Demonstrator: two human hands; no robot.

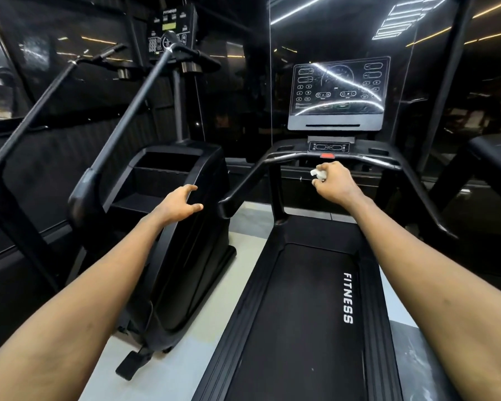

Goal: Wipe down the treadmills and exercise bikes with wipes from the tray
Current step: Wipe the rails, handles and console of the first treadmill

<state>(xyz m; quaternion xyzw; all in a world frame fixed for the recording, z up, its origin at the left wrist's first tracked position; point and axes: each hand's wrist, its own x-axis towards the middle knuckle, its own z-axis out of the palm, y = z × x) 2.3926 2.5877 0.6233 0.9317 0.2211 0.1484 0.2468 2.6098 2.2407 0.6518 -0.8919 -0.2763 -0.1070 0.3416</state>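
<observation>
Looking down from the head view, the person is standing at the rear of the treadmill (301, 314), both arms reaching forward over the belt. The right hand (334, 185) is curling round a small crumpled white wipe (317, 173), holding it just below the front crossbar (359, 160) and close to the red stop button (328, 155); whether the wipe is touching the bar cannot be told. The left hand (180, 202) is hanging empty with fingers relaxed and spread, in front of the black housing of the neighbouring stair machine (191, 256) and near the end of the treadmill's left handrail (243, 188); contact with either is not evident. The console screen (339, 91) above is showing streaky reflections. The tray is not appearing in view. Risks, as judged: the wipe is bunched so small that each pass is likely covering little surface, leaving rails and screen patchy; pressing along the crossbar is risking a knock to the stop button; and the balled wipe could be slipping from the fingers onto the belt.
</observation>
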